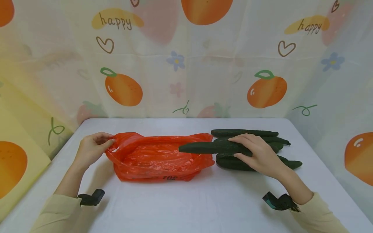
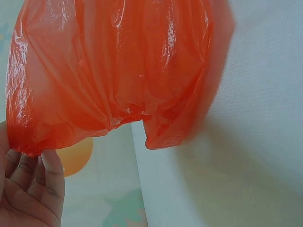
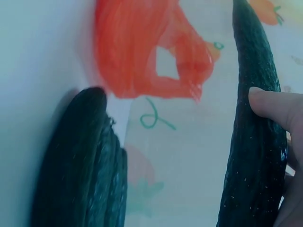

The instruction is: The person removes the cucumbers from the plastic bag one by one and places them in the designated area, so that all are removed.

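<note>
A red plastic bag point(image 1: 163, 158) lies on the table with its mouth spread open. At its left end my left hand point(image 1: 94, 147) pinches the rim between thumb and fingers; the left wrist view shows the fingertips on the bag's corner point(image 2: 35, 142). My right hand point(image 1: 256, 153) grips a long dark green cucumber point(image 1: 201, 148) near its right part. That cucumber is raised and points left, its tip over the right side of the bag. In the right wrist view the thumb presses along the held cucumber point(image 3: 255, 142).
Several more cucumbers point(image 1: 244, 132) lie side by side on the white table point(image 1: 186, 207), right of the bag and partly beneath my right hand. A patterned cloth point(image 1: 186, 81) hangs behind the table. Each wrist wears a black camera mount point(image 1: 91, 197).
</note>
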Demonstrator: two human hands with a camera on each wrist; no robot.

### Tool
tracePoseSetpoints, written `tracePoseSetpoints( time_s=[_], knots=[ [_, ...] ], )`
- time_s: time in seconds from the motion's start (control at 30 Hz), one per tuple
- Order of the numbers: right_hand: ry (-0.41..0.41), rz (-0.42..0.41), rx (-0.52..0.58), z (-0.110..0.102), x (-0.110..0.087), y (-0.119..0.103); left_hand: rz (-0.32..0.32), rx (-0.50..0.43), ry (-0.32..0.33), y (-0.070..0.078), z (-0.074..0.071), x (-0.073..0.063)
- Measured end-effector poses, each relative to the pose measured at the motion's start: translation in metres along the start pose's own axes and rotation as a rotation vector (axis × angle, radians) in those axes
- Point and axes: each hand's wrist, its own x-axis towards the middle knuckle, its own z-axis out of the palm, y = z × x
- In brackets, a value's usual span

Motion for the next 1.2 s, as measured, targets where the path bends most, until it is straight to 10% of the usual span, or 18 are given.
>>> tracePoseSetpoints(
  time_s=[0.67, 1.2],
  knots=[
    [-0.012, 0.044, 0.043, -0.031, -0.062, 0.021, -0.013, -0.004, -0.009, 0.000, -0.002, -0.001],
    [-0.117, 0.092, 0.038, -0.017, -0.108, 0.047, 0.002, 0.007, -0.003, 0.003, -0.002, -0.002]
  ],
)
